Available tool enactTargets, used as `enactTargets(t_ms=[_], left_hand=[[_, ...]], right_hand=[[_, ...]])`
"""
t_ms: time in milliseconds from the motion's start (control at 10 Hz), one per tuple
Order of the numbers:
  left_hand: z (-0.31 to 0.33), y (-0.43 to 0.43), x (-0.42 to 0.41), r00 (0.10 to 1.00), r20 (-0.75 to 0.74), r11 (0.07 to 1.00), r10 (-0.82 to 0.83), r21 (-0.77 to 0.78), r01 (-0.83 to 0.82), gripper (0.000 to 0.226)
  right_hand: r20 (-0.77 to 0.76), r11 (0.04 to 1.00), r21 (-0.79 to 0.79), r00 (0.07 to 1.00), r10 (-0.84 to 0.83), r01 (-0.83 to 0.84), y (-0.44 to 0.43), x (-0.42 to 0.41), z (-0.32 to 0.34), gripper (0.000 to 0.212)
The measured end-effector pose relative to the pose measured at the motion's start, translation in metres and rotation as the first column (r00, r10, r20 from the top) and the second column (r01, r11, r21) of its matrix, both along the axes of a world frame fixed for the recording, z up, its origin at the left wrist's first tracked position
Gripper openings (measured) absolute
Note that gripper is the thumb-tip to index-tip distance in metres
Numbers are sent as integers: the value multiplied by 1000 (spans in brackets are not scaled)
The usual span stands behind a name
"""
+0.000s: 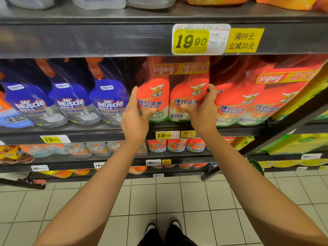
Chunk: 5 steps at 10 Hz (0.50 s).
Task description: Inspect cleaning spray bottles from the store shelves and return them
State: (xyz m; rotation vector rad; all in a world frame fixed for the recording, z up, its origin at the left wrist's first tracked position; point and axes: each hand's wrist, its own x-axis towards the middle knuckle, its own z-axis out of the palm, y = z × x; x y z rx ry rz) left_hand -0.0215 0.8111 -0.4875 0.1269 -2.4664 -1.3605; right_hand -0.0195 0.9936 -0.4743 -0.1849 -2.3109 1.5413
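Two hands: left hand (134,118) and right hand (204,112) clasp the twin pack (177,80) by its sides.
Pack's place: on the shelf (106,133), close between blue bottles (108,96) and neighbouring pack (248,98).
Risk: tight fit may drag neighbours over; glossy wrap may slip.

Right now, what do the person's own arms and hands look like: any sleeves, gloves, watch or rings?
The left forearm and right forearm are bare to the frame edge, with no sleeve showing. The left hand and right hand wear no gloves. No watch, bracelet or ring shows on the wrists or fingers. Below are dark trousers and black-and-white shoes.
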Motion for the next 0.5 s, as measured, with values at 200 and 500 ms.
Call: enactTargets(t_ms=[200,500], left_hand=[[9,-4,4,993,83,936,83,-348,-50,81],[2,-14,41,997,60,986,-40,-157,49,58]], right_hand=[[1,996,85,1000,6,-6,4,3,0,87],[52,999,30,998,-29,28,2,27,-1,70]])
